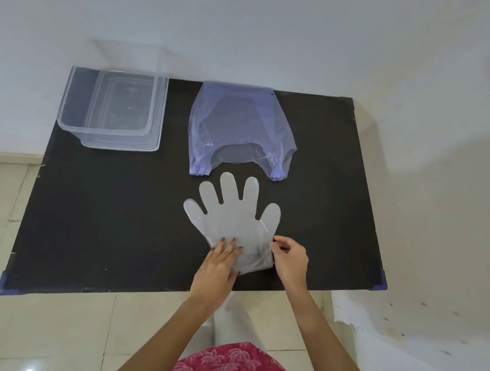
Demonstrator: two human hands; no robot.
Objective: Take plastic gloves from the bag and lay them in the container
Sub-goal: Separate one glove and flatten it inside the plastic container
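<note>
Clear, filmy plastic glove (233, 221) lies flat, fingers spread, on the matte black tabletop (112, 222). Left hand (221, 263) presses its cuff, fingers extended; right hand (290, 259) pinches the cuff edge. Beyond: crinkled lilac bag (240, 129), rigid transparent rectangular container (113, 108).

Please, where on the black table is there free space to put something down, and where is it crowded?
The black table is bare along its left half, from the clear plastic container down to the near edge, and on the right strip beside the bluish plastic bag. The middle is crowded: the clear plastic glove lies under the left hand and right hand.
</note>
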